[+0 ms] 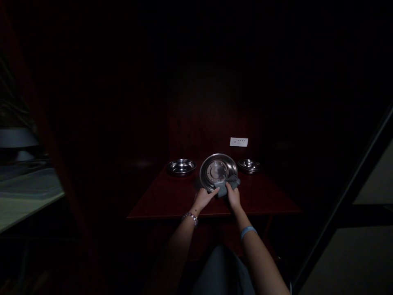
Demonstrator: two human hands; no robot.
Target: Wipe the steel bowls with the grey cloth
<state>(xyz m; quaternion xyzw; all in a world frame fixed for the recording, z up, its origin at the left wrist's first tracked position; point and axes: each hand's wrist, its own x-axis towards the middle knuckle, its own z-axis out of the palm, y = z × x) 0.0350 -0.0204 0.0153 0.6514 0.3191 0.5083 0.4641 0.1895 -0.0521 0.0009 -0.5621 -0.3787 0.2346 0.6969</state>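
Observation:
A shiny steel bowl (217, 171) is tilted up above the dark red table, its inside facing me. My left hand (204, 198) grips its lower left rim, thumb on the inner side and the other fingers hidden behind. At the lower right rim my right hand (233, 196) is closed on a grey cloth (221, 189), which is pressed against the bowl's edge. Part of the cloth bunches up over the rim to the right of my thumb.
The table (172, 200) also carries a steel bowl (181, 167) at back left and several stacked steel bowls (249, 166) at back right. A white socket panel (238, 142) is on the wall behind. To the far left, a pale surface (18, 209) holds clear plastic containers (37, 184).

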